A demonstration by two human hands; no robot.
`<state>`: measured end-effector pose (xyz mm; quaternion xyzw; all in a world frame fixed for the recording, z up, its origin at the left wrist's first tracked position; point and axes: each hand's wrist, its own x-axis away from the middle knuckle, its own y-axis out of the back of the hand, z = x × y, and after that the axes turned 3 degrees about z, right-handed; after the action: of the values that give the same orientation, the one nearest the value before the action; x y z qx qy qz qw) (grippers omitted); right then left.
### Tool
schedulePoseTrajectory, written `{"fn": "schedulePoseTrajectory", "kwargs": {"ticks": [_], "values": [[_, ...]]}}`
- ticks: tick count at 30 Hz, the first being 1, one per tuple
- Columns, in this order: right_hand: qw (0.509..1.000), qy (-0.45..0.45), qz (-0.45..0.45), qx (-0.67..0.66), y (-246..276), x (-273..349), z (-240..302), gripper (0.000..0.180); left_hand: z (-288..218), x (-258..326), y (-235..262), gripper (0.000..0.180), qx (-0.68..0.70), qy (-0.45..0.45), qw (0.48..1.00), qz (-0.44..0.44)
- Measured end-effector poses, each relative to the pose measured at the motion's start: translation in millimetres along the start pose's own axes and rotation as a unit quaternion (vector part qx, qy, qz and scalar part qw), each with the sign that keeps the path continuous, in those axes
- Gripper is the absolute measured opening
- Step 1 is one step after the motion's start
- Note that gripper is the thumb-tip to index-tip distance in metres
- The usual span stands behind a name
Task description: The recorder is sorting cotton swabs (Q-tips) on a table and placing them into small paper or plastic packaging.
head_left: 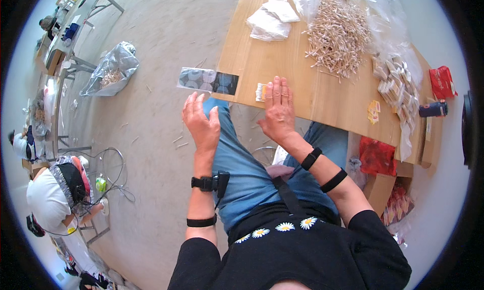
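Flat right hand (280, 111) is touching aligned swab row (260, 92); empty left hand (202, 122) is hovering, loosely extended; swab pile (339, 35) is lying unsorted.

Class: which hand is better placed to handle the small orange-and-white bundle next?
Probably the right hand: its extended fingers are over the table, at the bundle, whereas the left hand is off the table's edge.

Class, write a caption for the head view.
Right hand at a small swab bundle, left hand open, swabs heaped on the table.
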<state>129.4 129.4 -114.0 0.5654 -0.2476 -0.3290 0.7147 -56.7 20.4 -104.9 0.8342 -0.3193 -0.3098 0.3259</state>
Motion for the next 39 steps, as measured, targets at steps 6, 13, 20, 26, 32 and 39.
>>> {"fn": "schedulePoseTrajectory", "kwargs": {"ticks": [6, 13, 20, 26, 32, 39], "values": [[0.999, 0.034, 0.007, 0.005, -16, -41, 42, 0.108, 8, -42, -13, 0.041, -0.032, -0.065, 0.997, -0.025], [0.998, 0.059, 0.02, 0.005, -19, -57, 63, 0.113, 29, -75, -38, 0.038, 0.063, 0.022, 0.997, 0.024], [0.998, 0.057, 0.009, -0.003, -20, -58, 63, 0.113, 32, -84, -44, 0.024, 0.156, 0.093, 0.981, 0.074], [0.998, 0.057, 0.02, 0.013, -18, -59, 63, 0.112, 25, -86, -42, 0.014, 0.03, -0.014, 0.999, 0.03], [0.998, 0.065, 0.021, -0.005, -19, -67, 68, 0.107, 21, -92, -35, 0.009, -0.052, -0.101, 0.993, 0.027], [0.997, 0.076, -0.006, -0.002, -29, -77, 78, 0.082, 15, -95, -36, 0.01, -0.065, -0.102, 0.991, 0.047]]}}
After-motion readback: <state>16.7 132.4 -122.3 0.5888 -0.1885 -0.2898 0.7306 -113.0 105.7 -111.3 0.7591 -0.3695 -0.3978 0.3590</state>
